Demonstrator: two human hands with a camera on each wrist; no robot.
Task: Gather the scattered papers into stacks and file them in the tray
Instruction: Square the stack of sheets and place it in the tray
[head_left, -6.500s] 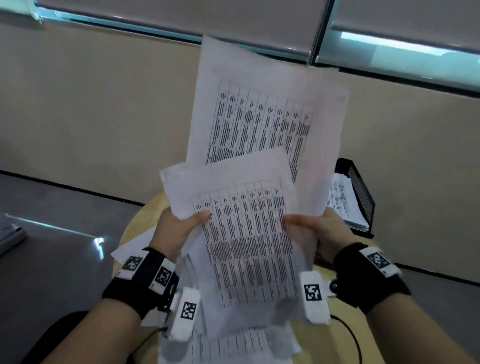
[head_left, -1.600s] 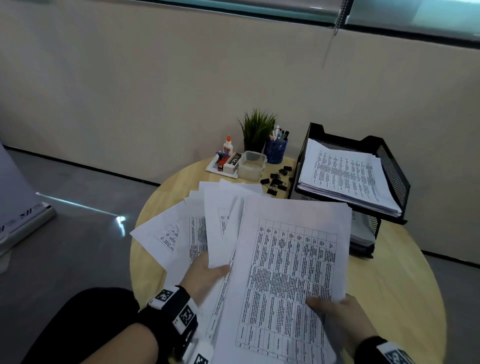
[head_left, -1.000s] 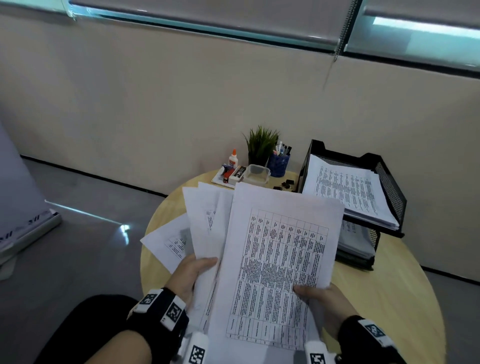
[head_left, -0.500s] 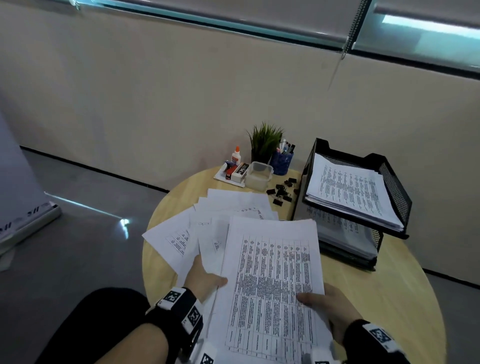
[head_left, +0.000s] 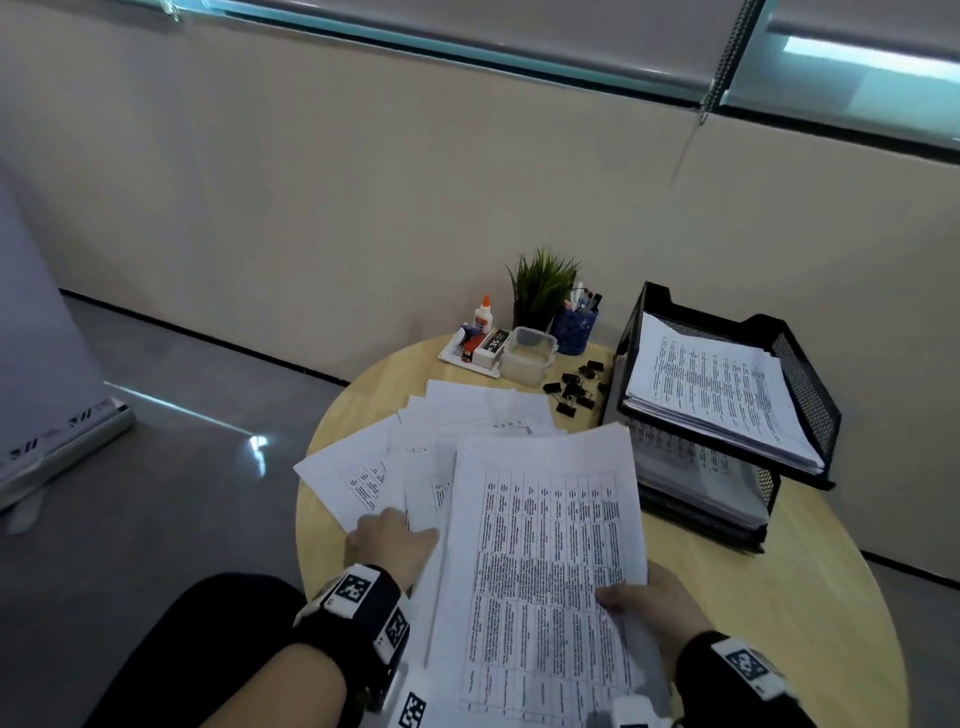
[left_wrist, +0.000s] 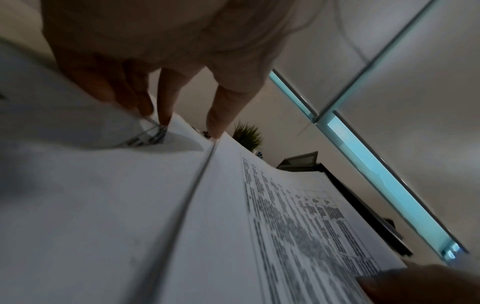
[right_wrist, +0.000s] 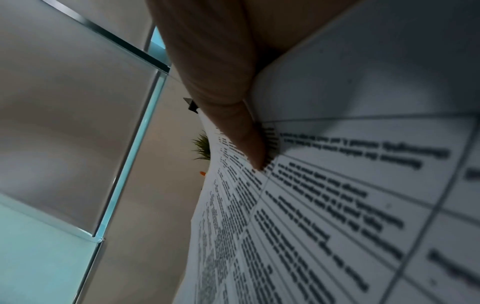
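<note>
My right hand (head_left: 644, 603) grips a stack of printed sheets (head_left: 545, 571) at its right edge, thumb (right_wrist: 233, 127) on top of the text. The stack (left_wrist: 298, 226) lies low over the near side of the round wooden table (head_left: 779, 597). My left hand (head_left: 389, 540) rests on a fan of loose papers (head_left: 358, 478) spread to the left. Its straight fingers (left_wrist: 166, 98) touch the sheets, and one edge curls up at the fingertips. A black two-tier mesh tray (head_left: 810, 395) stands at the right, with papers on both levels.
At the table's back stand a small plant (head_left: 543, 286), a blue pen cup (head_left: 574, 325), a glue bottle (head_left: 483, 314), a clear lidded box (head_left: 527, 353) and several black binder clips (head_left: 574, 389). My dark-clad knee (head_left: 208, 649) is at lower left.
The papers, held up before my face 6.5 s ago, have come down onto the table. Over the last second the fan and the stack sank lower and flatter.
</note>
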